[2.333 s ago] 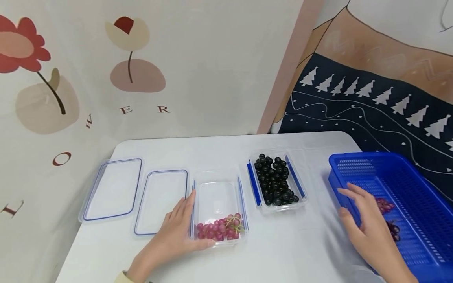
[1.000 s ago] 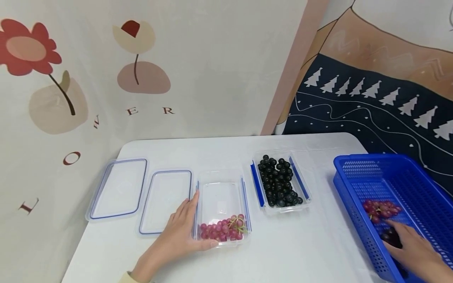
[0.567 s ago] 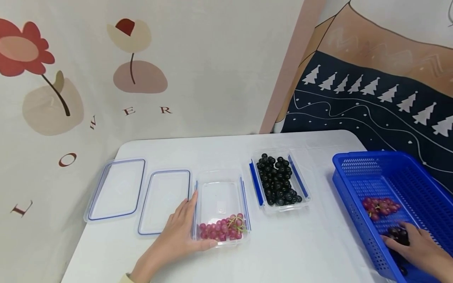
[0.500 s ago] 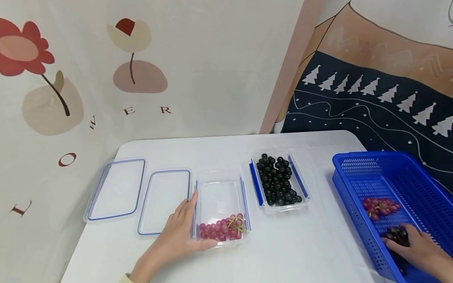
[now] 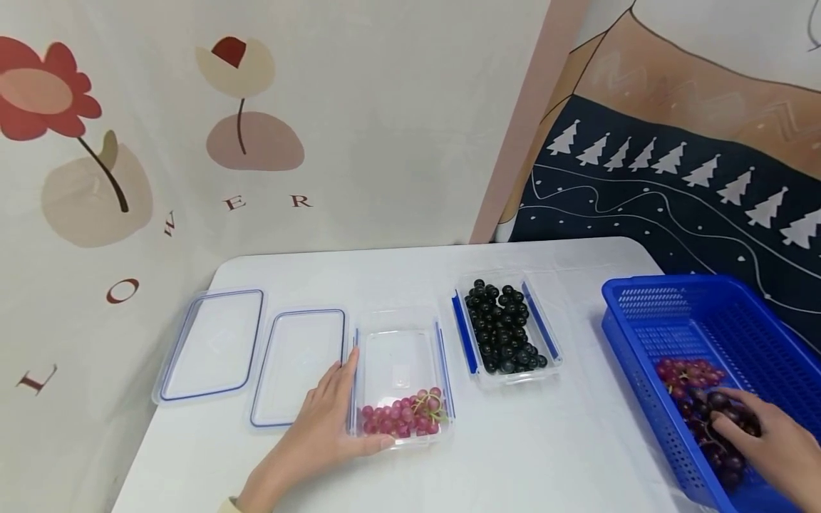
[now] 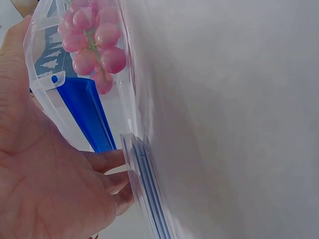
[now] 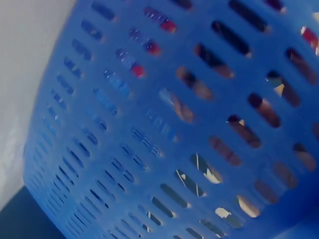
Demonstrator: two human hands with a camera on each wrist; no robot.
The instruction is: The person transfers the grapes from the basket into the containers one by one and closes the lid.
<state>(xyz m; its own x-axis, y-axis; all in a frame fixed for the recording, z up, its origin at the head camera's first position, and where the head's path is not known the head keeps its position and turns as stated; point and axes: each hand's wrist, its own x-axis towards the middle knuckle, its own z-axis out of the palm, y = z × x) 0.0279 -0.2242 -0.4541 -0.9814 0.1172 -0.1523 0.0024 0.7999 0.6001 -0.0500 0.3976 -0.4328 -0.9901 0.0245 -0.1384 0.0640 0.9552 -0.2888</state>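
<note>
My left hand (image 5: 323, 420) rests against the left side and front corner of a clear food container (image 5: 394, 356), its fingers nearly straight and its thumb along the front. A bunch of pink grapes (image 5: 407, 413) lies in that container's near end; the left wrist view shows the container's blue side latch (image 6: 87, 112) beside the fingers. Inside the blue basket (image 5: 618, 356), my right hand (image 5: 776, 442) pinches a bunch of dark purple grapes (image 5: 715, 449) between thumb and fingers. Behind it sits a bunch of red grapes (image 5: 689, 374). In the right wrist view the perforated basket wall hides most of that hand.
A second clear container (image 5: 548, 356), filled with black grapes (image 5: 500, 328), stands between the first container and the basket. Two clear lids with blue seals, an outer lid (image 5: 212, 342) and an inner lid (image 5: 298, 363), lie on the white table (image 5: 513, 456) at left.
My right hand has entered the basket, gone down over the dark purple grapes and taken hold of them; the bunch now shows raised and spread wider. The left hand stays at its container.
</note>
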